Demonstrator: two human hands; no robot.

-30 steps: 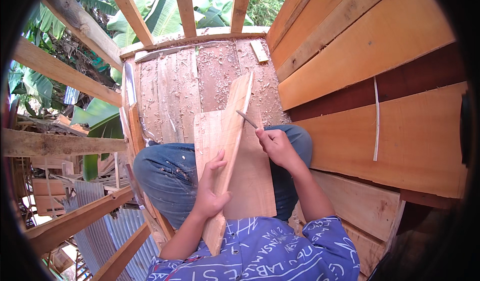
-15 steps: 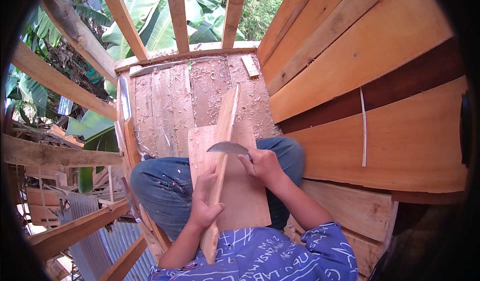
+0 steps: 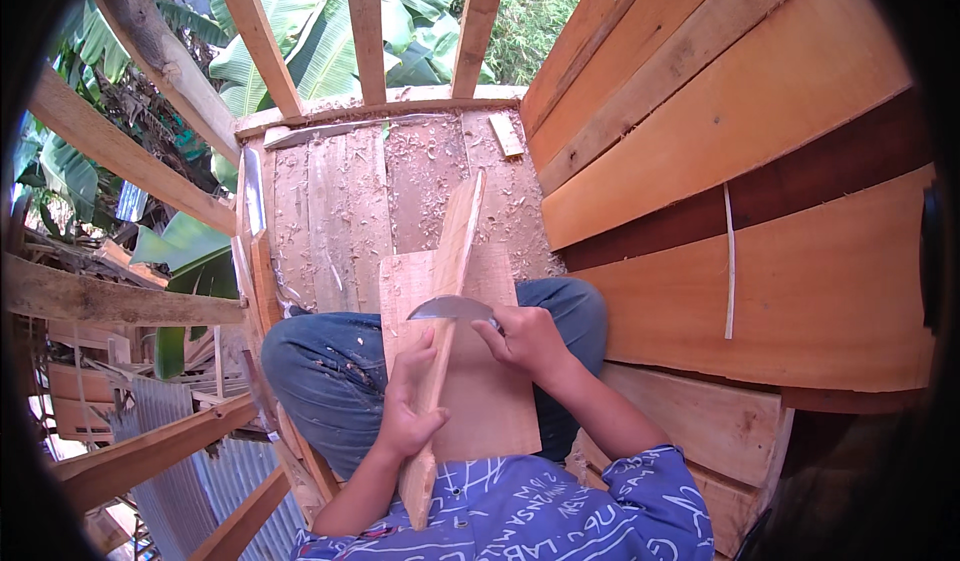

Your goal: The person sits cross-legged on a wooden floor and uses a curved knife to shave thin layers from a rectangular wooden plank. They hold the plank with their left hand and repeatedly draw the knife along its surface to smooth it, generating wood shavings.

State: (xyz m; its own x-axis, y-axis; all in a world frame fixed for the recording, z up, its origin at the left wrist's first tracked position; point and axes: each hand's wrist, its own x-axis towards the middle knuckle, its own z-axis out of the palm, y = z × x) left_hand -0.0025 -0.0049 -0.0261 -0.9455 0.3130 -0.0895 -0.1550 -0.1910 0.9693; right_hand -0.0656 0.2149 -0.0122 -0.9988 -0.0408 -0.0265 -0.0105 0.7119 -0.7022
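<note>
My left hand [image 3: 412, 401] is closed around a long, narrow wooden strip [image 3: 458, 231], whose lower end rests against my shirt while its far end points up and away. My right hand [image 3: 522, 339] grips a knife with a broad curved blade [image 3: 452, 308]; the handle is mostly hidden in my fist. The blade lies across the strip, just beyond my left fingertips. Beneath both, a wide flat board [image 3: 490, 391] rests on my lap between my bent knees.
Curled shavings litter the plank floor [image 3: 345, 201]. A small wood block [image 3: 506, 135] and a long thin blade-like piece [image 3: 340, 131] lie at the far edge. A plank wall [image 3: 720, 141] rises on the right, with a slatted wooden railing [image 3: 140, 301] on the left.
The knife and my right hand have shifted slightly down the strip, toward my left hand, and the blade has tilted. My left hand keeps its hold on the strip.
</note>
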